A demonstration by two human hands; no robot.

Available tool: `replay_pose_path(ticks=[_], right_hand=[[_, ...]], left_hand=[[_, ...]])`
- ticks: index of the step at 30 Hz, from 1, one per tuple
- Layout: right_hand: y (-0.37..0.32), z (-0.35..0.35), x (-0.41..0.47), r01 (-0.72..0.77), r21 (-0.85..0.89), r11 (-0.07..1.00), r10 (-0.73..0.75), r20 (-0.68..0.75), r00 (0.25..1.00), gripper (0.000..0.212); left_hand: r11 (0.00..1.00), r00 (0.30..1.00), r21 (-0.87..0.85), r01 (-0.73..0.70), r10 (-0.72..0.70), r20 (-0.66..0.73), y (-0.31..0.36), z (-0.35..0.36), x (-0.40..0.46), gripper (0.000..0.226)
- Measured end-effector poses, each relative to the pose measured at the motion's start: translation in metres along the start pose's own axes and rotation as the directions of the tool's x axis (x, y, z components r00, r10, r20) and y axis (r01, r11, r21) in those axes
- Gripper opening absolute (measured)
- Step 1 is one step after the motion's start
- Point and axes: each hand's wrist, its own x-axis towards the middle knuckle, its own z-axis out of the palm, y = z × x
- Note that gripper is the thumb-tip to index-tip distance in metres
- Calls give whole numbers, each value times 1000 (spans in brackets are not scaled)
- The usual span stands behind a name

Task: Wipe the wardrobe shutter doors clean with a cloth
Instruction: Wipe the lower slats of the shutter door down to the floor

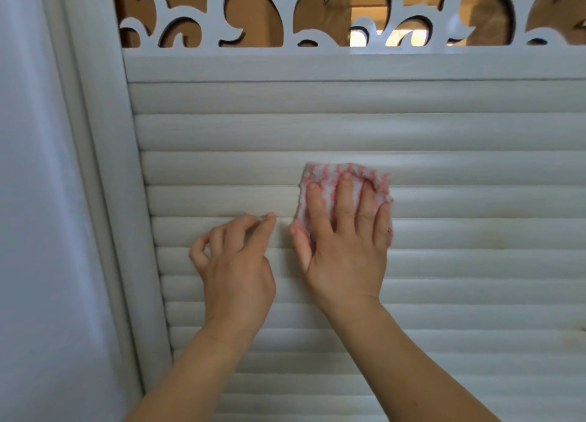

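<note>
A white wardrobe shutter door (459, 136) with horizontal rounded slats fills the view. A pink-and-white patterned cloth (320, 175) lies flat against the slats at the centre. My right hand (345, 240) presses it to the door with straight, spread fingers. My left hand (236, 263) is just to the left of the cloth, its fingertips touching a slat, with the fingers loosely curled and holding nothing.
A white carved scroll panel (317, 12) with brown cut-outs runs across the top of the door. The door's vertical frame (107, 167) slants down the left side, with a pale wall (31, 199) beyond it. Faint yellowish marks (570, 339) show on slats at the right.
</note>
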Motion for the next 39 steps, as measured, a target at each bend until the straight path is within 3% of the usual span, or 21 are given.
replay_pose_path(ticks=[4,8,13,17,23,28,32,35,37,39], right_hand=[[-13,4,2,82,25,996,-82,-2,997,54],[20,4,2,136,-1,991,-136,-11,991,53],[64,-1,1,-72,-37,997,73,33,997,60],[45,-2,15,-261,55,964,260,23,965,61],[-26,6,32,12,88,996,-11,-9,1000,55],[9,3,32,150,33,988,-150,-6,989,54],[67,-6,33,-81,-38,996,82,15,997,58],[77,-8,37,-250,15,968,249,54,967,63],[62,-5,43,-298,57,953,296,30,955,63],[41,0,46,-243,68,968,243,6,970,61]], left_hand=[[999,999,30,20,-19,-36,-4,0,6,59],[996,999,84,-19,22,-40,-9,3,10,65],[990,997,130,-49,56,-48,-14,2,12,65],[989,996,129,-67,75,-58,-18,1,15,62],[992,995,112,-51,60,-77,-20,0,18,56],[988,995,140,-62,72,-68,-22,-1,17,62],[990,996,130,-57,65,-59,-20,-1,17,63],[992,997,120,-46,53,-58,-18,-2,18,62],[993,997,108,-37,44,-62,-18,-1,19,62],[994,997,101,-38,45,-70,-19,0,18,63]])
